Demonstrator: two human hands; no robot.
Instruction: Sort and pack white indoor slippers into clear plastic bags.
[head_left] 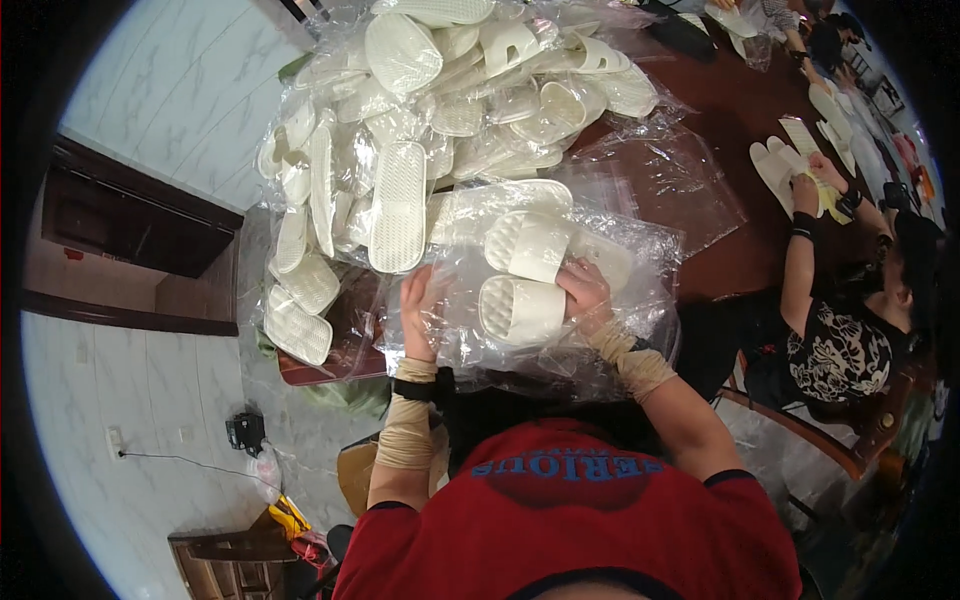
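Observation:
A pair of cream slide slippers (522,312) lies side by side in front of me, with padded insoles and broad straps. My right hand (585,288) is closed on the slippers at the right ends of their straps. Around and under them spreads a clear plastic bag (455,335). At its left side my left hand (418,312) touches the film, fingers stretched out and partly covered by it; the thumb is hard to make out. Just beyond the left hand, a bagged slipper (398,205) lies sole up.
A large heap of bagged cream slippers (455,110) covers the far left of the dark red table (715,170). Flat clear bags (690,190) lie right of it. A co-worker (835,340) handles slippers (775,170) at the right. A doorway (130,240) is at the left.

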